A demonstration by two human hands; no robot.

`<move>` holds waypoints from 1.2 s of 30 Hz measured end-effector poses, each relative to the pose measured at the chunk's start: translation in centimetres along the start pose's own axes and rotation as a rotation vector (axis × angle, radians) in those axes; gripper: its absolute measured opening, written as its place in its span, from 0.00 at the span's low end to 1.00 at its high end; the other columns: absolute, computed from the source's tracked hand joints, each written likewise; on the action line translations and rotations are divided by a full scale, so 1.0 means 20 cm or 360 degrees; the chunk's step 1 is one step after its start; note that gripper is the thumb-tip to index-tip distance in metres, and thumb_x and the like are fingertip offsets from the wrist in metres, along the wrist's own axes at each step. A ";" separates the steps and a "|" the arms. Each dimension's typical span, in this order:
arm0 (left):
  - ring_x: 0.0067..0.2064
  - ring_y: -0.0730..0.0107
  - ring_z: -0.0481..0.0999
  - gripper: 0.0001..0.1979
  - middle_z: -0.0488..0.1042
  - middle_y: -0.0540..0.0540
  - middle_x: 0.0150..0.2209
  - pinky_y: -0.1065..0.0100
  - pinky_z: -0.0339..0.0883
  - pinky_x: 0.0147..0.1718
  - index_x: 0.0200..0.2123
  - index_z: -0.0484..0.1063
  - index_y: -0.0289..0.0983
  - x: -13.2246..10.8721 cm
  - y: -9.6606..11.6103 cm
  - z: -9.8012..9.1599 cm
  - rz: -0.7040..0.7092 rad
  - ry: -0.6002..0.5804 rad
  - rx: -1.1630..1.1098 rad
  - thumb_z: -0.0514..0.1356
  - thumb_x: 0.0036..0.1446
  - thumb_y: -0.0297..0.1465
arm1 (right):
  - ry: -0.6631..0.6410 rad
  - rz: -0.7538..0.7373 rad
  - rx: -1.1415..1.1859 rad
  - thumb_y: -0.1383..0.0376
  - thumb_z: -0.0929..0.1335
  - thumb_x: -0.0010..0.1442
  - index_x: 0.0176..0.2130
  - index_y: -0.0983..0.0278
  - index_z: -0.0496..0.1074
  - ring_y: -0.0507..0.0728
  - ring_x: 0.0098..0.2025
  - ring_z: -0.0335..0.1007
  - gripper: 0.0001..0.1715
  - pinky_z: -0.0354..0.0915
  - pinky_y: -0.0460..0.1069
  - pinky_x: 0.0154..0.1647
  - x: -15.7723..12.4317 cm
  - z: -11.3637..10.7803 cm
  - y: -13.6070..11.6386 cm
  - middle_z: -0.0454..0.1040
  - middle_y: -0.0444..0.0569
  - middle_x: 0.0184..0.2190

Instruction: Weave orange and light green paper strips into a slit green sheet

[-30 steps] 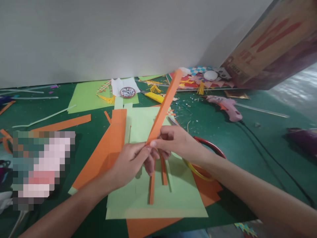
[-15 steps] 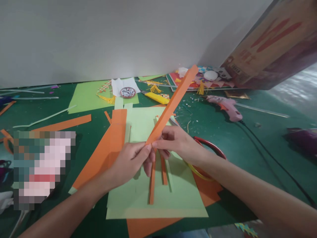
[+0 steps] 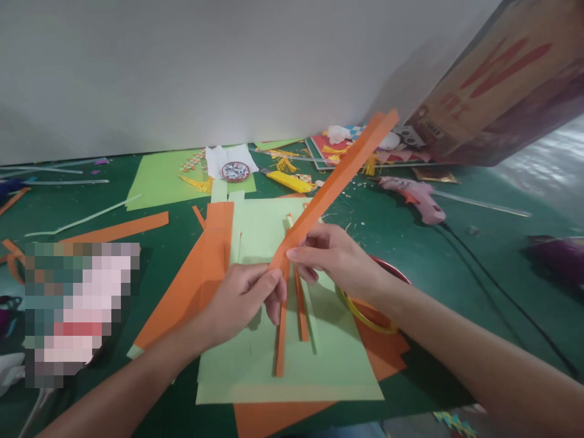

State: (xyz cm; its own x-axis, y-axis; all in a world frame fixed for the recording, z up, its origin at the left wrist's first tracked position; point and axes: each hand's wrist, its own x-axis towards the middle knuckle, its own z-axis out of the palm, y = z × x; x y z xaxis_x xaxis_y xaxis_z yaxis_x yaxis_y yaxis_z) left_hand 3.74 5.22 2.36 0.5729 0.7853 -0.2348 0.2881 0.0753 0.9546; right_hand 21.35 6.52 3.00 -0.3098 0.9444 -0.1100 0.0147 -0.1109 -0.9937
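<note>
An orange paper strip [image 3: 340, 176], creased lengthwise, slants up and to the right between my hands. Its near end is pinched by my left hand [image 3: 253, 292], thumb on top. A little farther along it, my right hand [image 3: 335, 255] grips the strip between thumb and fingers. Below lie pale green paper sheets [image 3: 228, 377], with thin folded orange strips [image 3: 280, 347] and a narrow green strip [image 3: 311, 322] on them. Under my right forearm, scissors with red and yellow handles [image 3: 369, 319] are partly hidden.
Orange sheets [image 3: 182, 304] lie left of the green ones. A yellow utility knife [image 3: 289, 180] and a round patterned piece [image 3: 235, 171] lie behind. A pink glue gun [image 3: 417, 198] with a trailing cord is at right, near a brown bag [image 3: 493, 91]. A blurred-out object [image 3: 86, 310] sits at left.
My right hand has slid slightly up and right along the orange strip. The strip's far end has swung right, and its lengthwise fold shows more open. My left hand has stayed nearly still.
</note>
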 end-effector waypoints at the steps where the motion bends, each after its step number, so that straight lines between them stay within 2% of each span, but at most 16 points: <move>1: 0.21 0.75 0.71 0.16 0.68 0.53 0.17 0.73 0.61 0.23 0.24 0.65 0.36 0.00 0.00 0.00 -0.0008 0.0012 -0.0002 0.47 0.62 0.33 | -0.0028 0.0011 -0.0001 0.60 0.70 0.49 0.21 0.65 0.64 0.47 0.14 0.58 0.15 0.53 0.45 0.17 0.00 0.00 0.00 0.63 0.39 0.12; 5: 0.23 0.73 0.72 0.16 0.69 0.52 0.18 0.73 0.61 0.22 0.27 0.66 0.36 0.00 0.00 0.00 0.0008 0.0027 0.0011 0.47 0.62 0.35 | -0.0197 0.0024 -0.0021 0.58 0.70 0.51 0.24 0.65 0.65 0.47 0.16 0.60 0.15 0.56 0.45 0.18 0.00 0.00 0.01 0.66 0.41 0.16; 10: 0.23 0.73 0.72 0.16 0.69 0.51 0.18 0.73 0.62 0.22 0.25 0.64 0.36 0.01 -0.01 0.00 0.0040 0.0016 0.0063 0.46 0.62 0.34 | -0.0372 -0.0014 -0.0078 0.57 0.70 0.53 0.28 0.67 0.69 0.48 0.20 0.64 0.14 0.59 0.44 0.20 0.01 0.00 0.02 0.71 0.44 0.21; 12: 0.22 0.73 0.72 0.15 0.69 0.52 0.17 0.73 0.62 0.22 0.24 0.63 0.36 0.01 -0.01 0.01 0.0056 0.0000 0.0094 0.46 0.62 0.33 | -0.0304 -0.0016 -0.0126 0.57 0.69 0.54 0.24 0.66 0.68 0.48 0.19 0.63 0.16 0.58 0.44 0.20 0.00 0.01 0.03 0.69 0.43 0.17; 14: 0.22 0.74 0.71 0.16 0.70 0.52 0.18 0.73 0.62 0.23 0.25 0.64 0.36 0.01 -0.01 0.01 0.0058 -0.0020 0.0129 0.46 0.62 0.34 | -0.0123 0.0009 -0.0170 0.54 0.67 0.57 0.18 0.65 0.63 0.48 0.17 0.62 0.24 0.58 0.45 0.20 0.00 0.02 0.03 0.64 0.42 0.13; 17: 0.21 0.75 0.69 0.16 0.71 0.51 0.18 0.74 0.62 0.23 0.25 0.65 0.37 0.00 0.00 0.01 0.0018 -0.0018 0.0171 0.46 0.62 0.35 | 0.0003 0.0056 -0.0127 0.48 0.63 0.59 0.15 0.64 0.59 0.48 0.15 0.62 0.30 0.58 0.46 0.21 0.01 0.02 0.03 0.61 0.41 0.11; 19: 0.21 0.74 0.69 0.17 0.70 0.51 0.18 0.74 0.61 0.22 0.25 0.64 0.37 0.00 0.00 0.01 0.0000 0.0006 0.0178 0.46 0.62 0.35 | -0.0044 0.0042 -0.0089 0.48 0.63 0.58 0.17 0.64 0.61 0.48 0.16 0.62 0.28 0.58 0.46 0.20 0.01 0.01 0.03 0.62 0.40 0.12; 22: 0.22 0.74 0.70 0.16 0.70 0.52 0.18 0.74 0.61 0.23 0.25 0.64 0.37 0.00 -0.01 0.01 0.0050 0.0052 0.0247 0.45 0.62 0.34 | -0.0105 -0.0040 -0.0133 0.53 0.67 0.56 0.19 0.64 0.62 0.48 0.17 0.63 0.23 0.58 0.45 0.21 0.01 0.01 0.03 0.63 0.39 0.13; 24: 0.21 0.75 0.69 0.17 0.70 0.52 0.18 0.74 0.60 0.23 0.24 0.65 0.37 0.01 -0.02 0.01 0.0148 0.0076 0.0460 0.45 0.63 0.33 | -0.0079 -0.0072 -0.0179 0.55 0.67 0.56 0.18 0.65 0.61 0.47 0.17 0.63 0.23 0.59 0.45 0.21 0.01 0.01 0.04 0.62 0.39 0.13; 26: 0.22 0.74 0.68 0.19 0.70 0.50 0.20 0.73 0.58 0.22 0.23 0.66 0.37 0.02 -0.02 -0.01 0.0270 0.0121 0.0833 0.44 0.63 0.34 | 0.0011 -0.0067 -0.0182 0.55 0.68 0.55 0.17 0.64 0.60 0.48 0.16 0.63 0.23 0.59 0.45 0.21 0.01 0.01 0.04 0.61 0.39 0.12; 28: 0.26 0.70 0.70 0.18 0.73 0.47 0.24 0.70 0.59 0.25 0.28 0.69 0.37 0.01 0.00 -0.05 0.0345 0.0223 0.1228 0.45 0.63 0.37 | 0.0092 -0.0059 -0.0135 0.55 0.69 0.54 0.18 0.64 0.60 0.48 0.15 0.62 0.22 0.59 0.46 0.20 0.01 0.02 0.05 0.60 0.38 0.11; 30: 0.34 0.63 0.74 0.15 0.76 0.44 0.35 0.67 0.64 0.32 0.42 0.70 0.38 -0.02 0.04 -0.13 0.0351 0.0423 0.1465 0.48 0.62 0.37 | 0.0143 -0.0045 -0.0051 0.54 0.69 0.52 0.20 0.64 0.61 0.48 0.14 0.60 0.21 0.58 0.46 0.19 0.01 0.02 0.05 0.60 0.36 0.11; 32: 0.45 0.57 0.73 0.16 0.74 0.42 0.44 0.63 0.65 0.41 0.49 0.67 0.39 -0.07 0.08 -0.23 0.0212 0.0769 0.1570 0.49 0.61 0.37 | 0.0163 -0.0019 0.0022 0.55 0.70 0.52 0.21 0.64 0.62 0.47 0.14 0.59 0.19 0.57 0.45 0.19 0.02 0.02 0.05 0.59 0.36 0.11; 34: 0.52 0.50 0.68 0.20 0.70 0.38 0.50 0.57 0.63 0.47 0.54 0.62 0.38 -0.15 0.10 -0.34 0.0000 0.1105 0.1674 0.50 0.61 0.39 | 0.0170 0.0004 0.0053 0.56 0.70 0.51 0.21 0.64 0.62 0.47 0.14 0.59 0.19 0.57 0.45 0.19 0.01 0.02 0.04 0.59 0.36 0.11; 35: 0.55 0.45 0.66 0.24 0.68 0.35 0.52 0.52 0.61 0.49 0.57 0.58 0.36 -0.20 0.11 -0.39 -0.0133 0.1237 0.1745 0.50 0.60 0.40 | 0.0166 0.0012 0.0050 0.56 0.70 0.52 0.21 0.64 0.61 0.47 0.14 0.59 0.19 0.57 0.45 0.19 0.01 0.03 0.04 0.59 0.36 0.11; 36: 0.57 0.40 0.61 0.29 0.63 0.30 0.55 0.48 0.58 0.52 0.59 0.54 0.31 -0.24 0.11 -0.43 -0.0287 0.1287 0.1794 0.50 0.60 0.42 | 0.0159 0.0018 0.0042 0.57 0.70 0.52 0.21 0.64 0.61 0.47 0.14 0.59 0.18 0.57 0.46 0.19 0.01 0.03 0.04 0.59 0.36 0.11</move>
State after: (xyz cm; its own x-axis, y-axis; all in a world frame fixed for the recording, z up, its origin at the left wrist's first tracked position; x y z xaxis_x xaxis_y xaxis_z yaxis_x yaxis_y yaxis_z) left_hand -5.06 6.89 7.09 -0.0219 0.9793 0.2010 0.9848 -0.0135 0.1731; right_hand 20.73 6.42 2.23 -0.2137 0.9690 -0.1237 -0.0082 -0.1284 -0.9917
